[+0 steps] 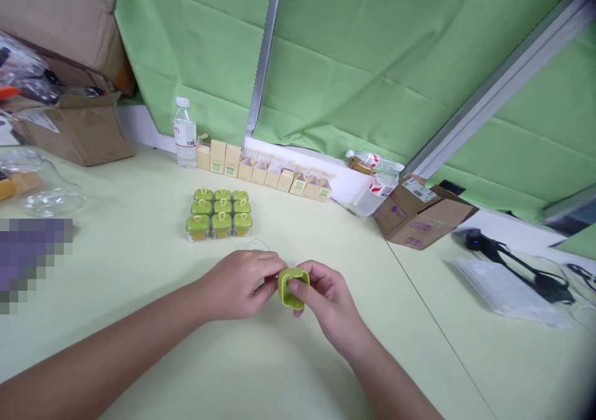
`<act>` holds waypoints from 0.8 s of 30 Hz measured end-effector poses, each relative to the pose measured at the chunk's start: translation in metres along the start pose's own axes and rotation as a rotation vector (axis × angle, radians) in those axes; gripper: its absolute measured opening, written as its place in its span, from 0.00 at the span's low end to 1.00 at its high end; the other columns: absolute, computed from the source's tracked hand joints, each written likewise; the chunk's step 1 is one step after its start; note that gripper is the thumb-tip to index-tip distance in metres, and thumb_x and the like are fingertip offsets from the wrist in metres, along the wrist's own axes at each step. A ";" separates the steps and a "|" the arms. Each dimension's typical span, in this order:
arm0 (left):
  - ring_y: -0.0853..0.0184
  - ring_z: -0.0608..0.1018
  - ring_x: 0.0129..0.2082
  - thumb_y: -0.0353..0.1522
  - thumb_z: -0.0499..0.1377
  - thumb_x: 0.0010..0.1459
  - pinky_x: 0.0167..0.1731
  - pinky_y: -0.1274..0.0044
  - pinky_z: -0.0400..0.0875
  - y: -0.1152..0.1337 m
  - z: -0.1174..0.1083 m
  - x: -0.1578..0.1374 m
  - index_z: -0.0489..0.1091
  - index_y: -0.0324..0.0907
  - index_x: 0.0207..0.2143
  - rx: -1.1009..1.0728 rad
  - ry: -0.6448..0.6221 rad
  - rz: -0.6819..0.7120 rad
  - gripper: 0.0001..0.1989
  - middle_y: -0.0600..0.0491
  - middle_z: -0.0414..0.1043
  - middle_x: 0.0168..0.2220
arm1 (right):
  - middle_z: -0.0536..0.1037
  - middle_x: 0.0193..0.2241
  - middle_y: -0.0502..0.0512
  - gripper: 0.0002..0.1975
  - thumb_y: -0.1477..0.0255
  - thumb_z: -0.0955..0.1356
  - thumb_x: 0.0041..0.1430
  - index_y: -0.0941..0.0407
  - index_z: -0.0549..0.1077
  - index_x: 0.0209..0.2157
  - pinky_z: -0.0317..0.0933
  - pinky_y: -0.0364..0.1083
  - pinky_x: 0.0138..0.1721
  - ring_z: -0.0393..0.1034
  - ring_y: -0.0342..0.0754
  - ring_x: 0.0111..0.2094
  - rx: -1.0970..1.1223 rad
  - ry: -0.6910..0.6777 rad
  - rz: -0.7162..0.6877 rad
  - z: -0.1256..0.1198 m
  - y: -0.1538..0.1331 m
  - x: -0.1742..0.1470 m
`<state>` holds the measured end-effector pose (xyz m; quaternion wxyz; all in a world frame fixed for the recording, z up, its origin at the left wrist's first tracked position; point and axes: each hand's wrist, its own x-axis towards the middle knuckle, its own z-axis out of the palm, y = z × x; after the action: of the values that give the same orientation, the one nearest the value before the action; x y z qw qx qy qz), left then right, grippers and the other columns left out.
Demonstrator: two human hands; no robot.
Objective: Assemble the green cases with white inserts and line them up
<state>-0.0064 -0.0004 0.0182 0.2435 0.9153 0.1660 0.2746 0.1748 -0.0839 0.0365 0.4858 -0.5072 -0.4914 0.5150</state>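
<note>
A small green lid (282,291), hollow side toward me, is in my right hand (328,302). The thumb presses inside it while the other fingers wrap behind. My left hand (244,283) is closed in a pinch at the lid's left edge; what its fingertips grip is hidden behind the lid. A tiny whitish bit (293,263) shows just above the lid. Beyond my left hand, a clear rim (257,245) of something partly hidden lies on the table. Several clear tubs with green lids and pale loop handles (221,221) stand in rows farther back.
Several small cream boxes (258,170) line the wall, some with flaps up. A water bottle (185,134) stands left of them. Bottles (376,190) and a cardboard box (421,212) are at right, near a plastic packet (507,292). Another carton (74,131) sits far left.
</note>
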 end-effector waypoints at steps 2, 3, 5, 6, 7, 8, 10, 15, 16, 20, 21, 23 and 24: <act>0.71 0.66 0.28 0.22 0.53 0.57 0.29 0.77 0.58 0.001 0.002 -0.001 0.62 0.41 0.31 -0.035 0.015 -0.008 0.07 0.58 0.64 0.28 | 0.74 0.24 0.50 0.11 0.65 0.74 0.55 0.58 0.73 0.28 0.66 0.44 0.26 0.67 0.43 0.25 0.004 -0.001 -0.009 -0.001 0.000 0.000; 0.72 0.66 0.28 0.22 0.53 0.57 0.29 0.78 0.58 0.001 0.002 -0.001 0.63 0.42 0.31 -0.063 0.025 -0.015 0.07 0.58 0.64 0.28 | 0.74 0.24 0.50 0.11 0.65 0.73 0.55 0.58 0.73 0.28 0.66 0.44 0.26 0.67 0.43 0.25 0.005 0.004 -0.015 -0.001 0.000 0.000; 0.72 0.67 0.28 0.22 0.54 0.57 0.29 0.78 0.59 0.001 0.003 -0.001 0.65 0.42 0.32 -0.132 0.052 -0.045 0.07 0.58 0.64 0.28 | 0.74 0.24 0.50 0.11 0.65 0.73 0.56 0.58 0.73 0.28 0.66 0.44 0.26 0.67 0.43 0.26 0.006 0.024 -0.023 -0.001 0.000 0.000; 0.73 0.67 0.28 0.22 0.54 0.57 0.28 0.78 0.59 0.001 0.004 -0.001 0.65 0.42 0.33 -0.167 0.068 -0.067 0.07 0.58 0.65 0.29 | 0.74 0.25 0.50 0.11 0.65 0.73 0.56 0.57 0.73 0.29 0.66 0.44 0.26 0.67 0.43 0.26 0.007 0.034 -0.026 -0.001 0.000 0.000; 0.73 0.67 0.27 0.23 0.54 0.57 0.28 0.79 0.59 0.001 0.004 -0.001 0.66 0.42 0.33 -0.198 0.084 -0.090 0.06 0.58 0.65 0.29 | 0.74 0.25 0.50 0.11 0.64 0.73 0.56 0.57 0.73 0.29 0.66 0.44 0.26 0.67 0.43 0.26 0.009 0.040 -0.029 -0.001 0.000 0.000; 0.73 0.67 0.27 0.23 0.55 0.58 0.27 0.79 0.59 0.001 0.005 0.000 0.66 0.42 0.33 -0.221 0.099 -0.114 0.06 0.57 0.65 0.30 | 0.74 0.25 0.51 0.11 0.64 0.73 0.56 0.57 0.73 0.29 0.66 0.44 0.26 0.67 0.44 0.27 0.012 0.041 -0.035 -0.001 0.001 0.000; 0.72 0.67 0.28 0.24 0.55 0.58 0.27 0.78 0.60 0.001 0.005 0.000 0.66 0.42 0.33 -0.248 0.131 -0.147 0.05 0.57 0.66 0.30 | 0.73 0.26 0.50 0.11 0.63 0.73 0.57 0.57 0.73 0.31 0.66 0.44 0.26 0.67 0.44 0.26 0.017 0.033 -0.048 0.000 0.001 0.000; 0.72 0.66 0.27 0.25 0.55 0.59 0.27 0.78 0.61 0.002 0.009 -0.001 0.64 0.42 0.34 -0.338 0.190 -0.209 0.04 0.57 0.66 0.31 | 0.74 0.27 0.50 0.11 0.63 0.71 0.59 0.56 0.73 0.33 0.66 0.45 0.27 0.67 0.43 0.26 0.024 0.011 -0.054 0.001 0.004 -0.001; 0.72 0.66 0.27 0.26 0.55 0.60 0.27 0.78 0.61 0.003 0.009 -0.001 0.64 0.42 0.34 -0.375 0.183 -0.234 0.03 0.57 0.66 0.30 | 0.74 0.27 0.50 0.11 0.63 0.71 0.59 0.56 0.73 0.33 0.66 0.45 0.27 0.67 0.43 0.26 0.020 0.007 -0.052 0.002 0.005 -0.001; 0.71 0.68 0.29 0.30 0.52 0.64 0.29 0.77 0.64 0.007 0.008 0.000 0.65 0.42 0.37 -0.556 0.114 -0.298 0.03 0.56 0.67 0.31 | 0.73 0.27 0.50 0.11 0.62 0.70 0.60 0.56 0.72 0.34 0.65 0.45 0.28 0.67 0.43 0.27 0.005 -0.002 -0.053 0.004 0.004 -0.002; 0.70 0.69 0.30 0.30 0.52 0.65 0.30 0.77 0.65 0.007 0.008 0.001 0.66 0.42 0.38 -0.593 0.103 -0.298 0.04 0.55 0.68 0.32 | 0.73 0.27 0.50 0.11 0.62 0.70 0.60 0.56 0.72 0.34 0.65 0.44 0.28 0.67 0.43 0.27 0.004 -0.002 -0.055 0.004 0.004 -0.002; 0.69 0.71 0.33 0.31 0.52 0.65 0.32 0.76 0.66 0.008 0.007 0.002 0.67 0.42 0.40 -0.644 0.099 -0.293 0.05 0.53 0.70 0.35 | 0.73 0.27 0.50 0.11 0.62 0.71 0.59 0.55 0.71 0.35 0.64 0.44 0.27 0.67 0.44 0.27 0.007 0.008 -0.054 0.005 0.004 -0.002; 0.69 0.71 0.34 0.32 0.52 0.65 0.33 0.76 0.66 0.008 0.007 0.003 0.67 0.42 0.41 -0.656 0.102 -0.293 0.06 0.53 0.70 0.37 | 0.73 0.28 0.50 0.12 0.61 0.71 0.59 0.55 0.70 0.35 0.64 0.44 0.27 0.67 0.43 0.27 0.008 0.019 -0.049 0.005 0.004 -0.001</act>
<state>0.0011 -0.0081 0.0182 0.5526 0.7400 0.2102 0.3207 0.1697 -0.0855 0.0324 0.5047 -0.4979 -0.4973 0.5001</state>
